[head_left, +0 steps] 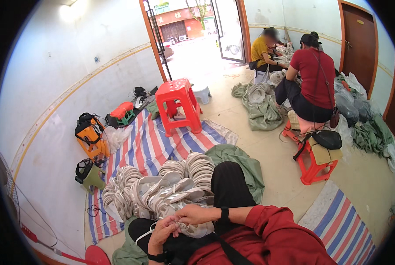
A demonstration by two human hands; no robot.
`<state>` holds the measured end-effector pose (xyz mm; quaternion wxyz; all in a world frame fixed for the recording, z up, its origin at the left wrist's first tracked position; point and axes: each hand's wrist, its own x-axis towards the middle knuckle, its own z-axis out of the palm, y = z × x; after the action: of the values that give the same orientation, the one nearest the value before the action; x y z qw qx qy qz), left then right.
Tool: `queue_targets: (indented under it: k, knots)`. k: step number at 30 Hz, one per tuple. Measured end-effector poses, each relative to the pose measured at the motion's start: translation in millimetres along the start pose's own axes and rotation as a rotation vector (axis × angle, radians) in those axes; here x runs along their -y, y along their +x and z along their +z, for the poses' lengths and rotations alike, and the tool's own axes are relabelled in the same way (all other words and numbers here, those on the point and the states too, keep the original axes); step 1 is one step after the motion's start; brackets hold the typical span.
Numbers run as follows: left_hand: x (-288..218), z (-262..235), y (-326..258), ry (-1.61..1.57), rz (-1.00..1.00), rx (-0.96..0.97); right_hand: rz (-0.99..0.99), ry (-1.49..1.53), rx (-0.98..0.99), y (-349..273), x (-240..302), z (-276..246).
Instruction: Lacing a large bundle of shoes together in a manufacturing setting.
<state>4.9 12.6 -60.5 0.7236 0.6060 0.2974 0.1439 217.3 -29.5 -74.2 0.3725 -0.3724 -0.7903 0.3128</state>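
On my lap lies a pale shoe upper [198, 230], partly hidden under my hands. My left hand [163, 230] is closed with its fingertips pinched together, and a thin white lace [143, 235] loops out beside it over my dark trouser leg. My right hand [194, 214] meets it from the right, its fingers also pinched; what lies between these fingertips is too small to make out. Just beyond my hands, long nested stacks of beige and white shoe uppers [162, 190] are piled against my knees.
A striped sheet [140, 141] covers the floor ahead, with a red stool [178, 106] on it. Orange [91, 139] and green stools [91, 176] stand at left. Another red stool [316, 159] carries a black bag. Co-workers [312, 79] sit at the back right near green sacks [263, 110].
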Motion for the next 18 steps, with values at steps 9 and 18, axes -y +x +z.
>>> queue_targets:
  k: [9,18]
  knots:
    - [-4.5,5.2,-1.9,0.171,-0.045,-0.074,0.030,0.095,0.008,1.2,3.6,-2.0]
    - [0.7,3.5,5.2,0.224,-0.051,-0.262,0.207,0.165,0.044,9.5,-22.3,-0.8]
